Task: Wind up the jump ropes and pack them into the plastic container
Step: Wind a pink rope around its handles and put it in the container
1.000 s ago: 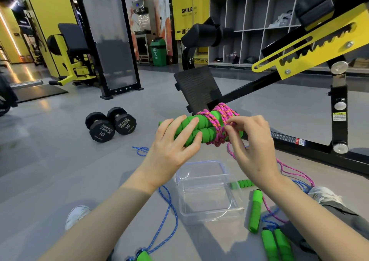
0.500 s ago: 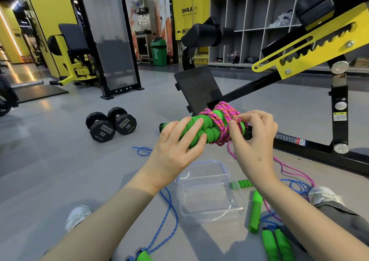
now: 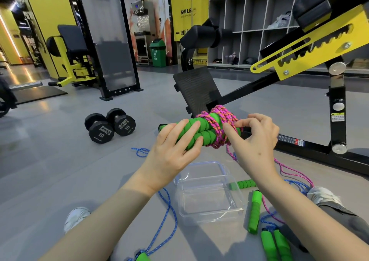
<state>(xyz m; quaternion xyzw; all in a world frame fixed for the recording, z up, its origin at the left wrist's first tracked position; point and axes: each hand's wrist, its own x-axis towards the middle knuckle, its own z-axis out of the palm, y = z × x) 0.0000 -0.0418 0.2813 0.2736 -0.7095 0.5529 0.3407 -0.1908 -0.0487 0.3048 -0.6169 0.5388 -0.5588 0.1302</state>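
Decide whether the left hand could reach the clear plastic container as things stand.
Probably yes: the container lies open on the floor just below the left hand, with nothing over it. But that hand grips the green handles, so it must let go first.

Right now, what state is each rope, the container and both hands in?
Pink rope: partly wound round the green handles, tail trailing to the floor.
Left hand: grips the green handles together.
Right hand: pinches the pink rope at its wraps.
Blue rope: loose, unwound on the floor.
Plastic container: open, nothing inside.
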